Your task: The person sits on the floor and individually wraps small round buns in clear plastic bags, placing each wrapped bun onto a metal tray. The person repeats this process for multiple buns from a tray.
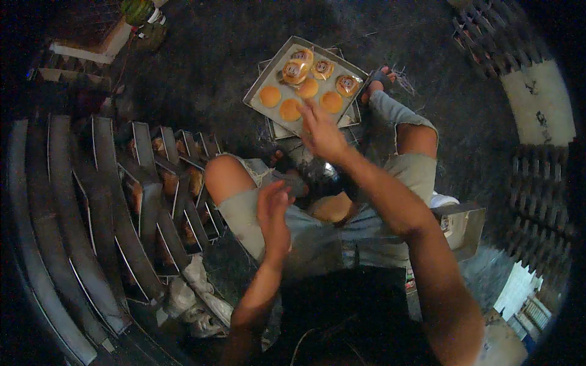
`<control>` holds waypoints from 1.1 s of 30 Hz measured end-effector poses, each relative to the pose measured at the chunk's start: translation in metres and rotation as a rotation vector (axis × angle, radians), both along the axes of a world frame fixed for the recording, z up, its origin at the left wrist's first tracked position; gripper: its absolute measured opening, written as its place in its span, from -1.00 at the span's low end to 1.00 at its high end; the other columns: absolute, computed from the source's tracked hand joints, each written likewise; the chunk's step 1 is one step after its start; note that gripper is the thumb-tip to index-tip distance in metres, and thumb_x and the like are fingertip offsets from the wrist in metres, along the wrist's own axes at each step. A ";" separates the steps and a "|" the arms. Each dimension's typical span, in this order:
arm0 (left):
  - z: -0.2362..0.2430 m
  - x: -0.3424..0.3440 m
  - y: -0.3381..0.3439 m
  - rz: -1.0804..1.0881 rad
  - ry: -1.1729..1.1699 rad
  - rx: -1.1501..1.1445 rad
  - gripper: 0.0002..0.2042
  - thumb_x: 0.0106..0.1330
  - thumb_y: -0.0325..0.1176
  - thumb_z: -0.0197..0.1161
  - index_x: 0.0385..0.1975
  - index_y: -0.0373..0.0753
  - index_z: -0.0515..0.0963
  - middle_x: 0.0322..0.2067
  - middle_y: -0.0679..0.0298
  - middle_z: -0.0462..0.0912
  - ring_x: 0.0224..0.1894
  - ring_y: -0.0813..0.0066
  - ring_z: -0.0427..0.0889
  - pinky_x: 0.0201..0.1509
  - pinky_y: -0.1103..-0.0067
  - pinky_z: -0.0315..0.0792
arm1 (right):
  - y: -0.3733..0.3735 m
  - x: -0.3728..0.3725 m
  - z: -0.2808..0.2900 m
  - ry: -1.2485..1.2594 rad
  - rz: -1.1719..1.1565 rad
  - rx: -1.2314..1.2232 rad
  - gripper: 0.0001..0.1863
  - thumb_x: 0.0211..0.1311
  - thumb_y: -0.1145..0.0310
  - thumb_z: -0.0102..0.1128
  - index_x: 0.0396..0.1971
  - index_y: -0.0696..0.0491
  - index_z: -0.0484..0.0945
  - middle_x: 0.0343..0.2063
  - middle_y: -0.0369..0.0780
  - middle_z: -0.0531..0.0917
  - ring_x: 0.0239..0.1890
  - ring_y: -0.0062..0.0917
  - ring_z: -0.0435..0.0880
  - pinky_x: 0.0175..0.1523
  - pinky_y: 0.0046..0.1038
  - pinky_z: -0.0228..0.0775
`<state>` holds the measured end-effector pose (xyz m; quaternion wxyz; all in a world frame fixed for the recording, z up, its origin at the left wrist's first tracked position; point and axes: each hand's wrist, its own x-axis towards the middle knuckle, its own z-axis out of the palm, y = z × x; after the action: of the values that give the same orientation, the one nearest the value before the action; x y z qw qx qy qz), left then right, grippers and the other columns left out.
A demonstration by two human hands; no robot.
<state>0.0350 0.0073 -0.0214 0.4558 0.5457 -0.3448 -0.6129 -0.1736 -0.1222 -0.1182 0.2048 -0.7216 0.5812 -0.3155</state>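
Reaching forward with right hand (320, 131), fingers spread apart, empty, toward round golden buns (290, 110) just ahead on rectangular metal tray (259, 91); left hand (273, 213) hanging back, open.

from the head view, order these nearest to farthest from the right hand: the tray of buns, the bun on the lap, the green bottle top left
1. The tray of buns, right under the right hand, which reaches over its near edge.
2. The bun on the lap, below the hand, between the knees.
3. The green bottle, far off at the upper left.
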 end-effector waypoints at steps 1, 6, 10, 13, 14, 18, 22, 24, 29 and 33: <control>-0.009 0.005 0.005 -0.014 -0.030 0.002 -0.68 0.51 -0.34 0.22 0.18 -0.27 0.47 0.14 0.21 0.56 0.17 0.37 0.56 0.24 0.43 0.46 | 0.028 0.001 0.003 -0.009 0.046 0.031 -0.15 0.09 0.46 0.41 0.42 0.08 0.26 0.44 0.08 0.26 0.41 0.10 0.32 0.46 -0.06 0.22; -0.018 0.017 0.028 -0.026 -0.076 0.032 -0.68 0.46 -0.43 0.28 0.16 -0.27 0.48 0.13 0.23 0.57 0.15 0.42 0.56 0.23 0.46 0.45 | 0.173 -0.079 0.097 -0.187 -0.181 0.059 -0.45 0.13 0.40 0.44 0.17 0.09 0.54 0.22 -0.03 0.57 0.32 -0.12 0.48 0.41 -0.14 0.27; -0.018 -0.001 0.022 -0.116 -0.092 0.024 -0.66 0.45 -0.42 0.31 0.17 -0.27 0.47 0.09 0.24 0.57 0.13 0.45 0.56 0.21 0.49 0.44 | 0.352 -0.236 0.042 -0.095 -1.284 -0.098 -0.73 0.38 0.32 0.27 -0.08 0.20 0.60 -0.18 -0.11 0.70 -0.11 -0.27 0.66 0.12 -0.30 0.46; -0.014 -0.034 0.012 -0.235 -0.018 0.001 -0.65 0.44 -0.42 0.33 0.16 -0.26 0.46 0.07 0.26 0.58 0.13 0.47 0.56 0.20 0.50 0.44 | 0.468 -0.309 -0.037 0.276 -1.392 0.260 -0.63 0.41 0.21 0.23 -0.02 0.22 0.60 -0.15 -0.01 0.71 -0.07 -0.08 0.66 0.12 -0.21 0.48; -0.010 -0.051 0.008 -0.305 0.015 -0.009 -0.65 0.44 -0.42 0.33 0.16 -0.25 0.46 0.06 0.26 0.58 0.13 0.47 0.56 0.20 0.50 0.44 | 0.509 -0.331 -0.069 0.442 -1.301 0.355 -0.62 0.41 0.19 0.23 -0.02 0.21 0.61 -0.11 0.01 0.70 -0.05 -0.02 0.65 0.13 -0.18 0.48; 0.024 -0.071 0.015 -0.446 -0.044 -0.057 -0.65 0.43 -0.44 0.33 0.16 -0.25 0.46 0.03 0.26 0.59 0.14 0.47 0.56 0.19 0.50 0.46 | 0.499 -0.302 -0.095 0.839 -1.278 0.509 -0.55 0.38 0.09 0.25 0.01 0.17 0.64 0.11 0.06 0.62 0.10 0.01 0.61 0.19 -0.12 0.48; 0.028 -0.090 0.032 -0.528 -0.011 -0.073 -0.62 0.41 -0.46 0.35 0.18 -0.26 0.45 0.07 0.24 0.58 0.16 0.45 0.56 0.22 0.48 0.46 | 0.472 -0.295 -0.036 0.757 -1.377 0.693 -0.66 0.41 0.22 0.27 0.02 0.15 0.62 0.16 -0.03 0.62 0.10 -0.24 0.65 0.18 -0.20 0.49; 0.033 -0.101 0.040 -0.636 -0.043 -0.079 -0.59 0.40 -0.46 0.36 0.21 -0.26 0.44 0.13 0.22 0.56 0.20 0.42 0.55 0.24 0.47 0.46 | 0.478 -0.299 -0.006 0.142 -1.380 0.169 -0.70 0.32 0.31 0.35 -0.03 0.11 0.63 0.17 -0.05 0.61 0.12 -0.25 0.64 0.16 -0.25 0.49; 0.018 -0.163 0.082 -0.850 0.002 -0.284 -0.56 0.40 -0.41 0.38 0.23 -0.28 0.45 0.17 0.16 0.56 0.21 0.37 0.57 0.24 0.48 0.48 | 0.367 -0.202 0.150 -0.199 -1.119 -0.346 -0.88 0.32 0.51 0.35 -0.22 0.14 0.59 0.18 -0.08 0.62 0.18 -0.36 0.61 0.23 -0.36 0.45; 0.044 -0.244 0.089 -0.645 0.468 0.130 -0.69 0.44 -0.35 0.36 0.10 -0.29 0.53 0.02 0.19 0.64 0.03 0.43 0.66 0.11 0.49 0.54 | 0.317 -0.149 0.169 -0.682 -1.030 -0.520 -0.85 0.33 0.54 0.34 -0.18 0.14 0.56 0.33 0.00 0.46 0.29 -0.16 0.56 0.35 -0.21 0.42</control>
<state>-0.2092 0.0959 0.0221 0.2709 0.2830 -0.3457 -0.8527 -0.3224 0.1945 0.0512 0.0197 -0.2377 0.6591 -0.7132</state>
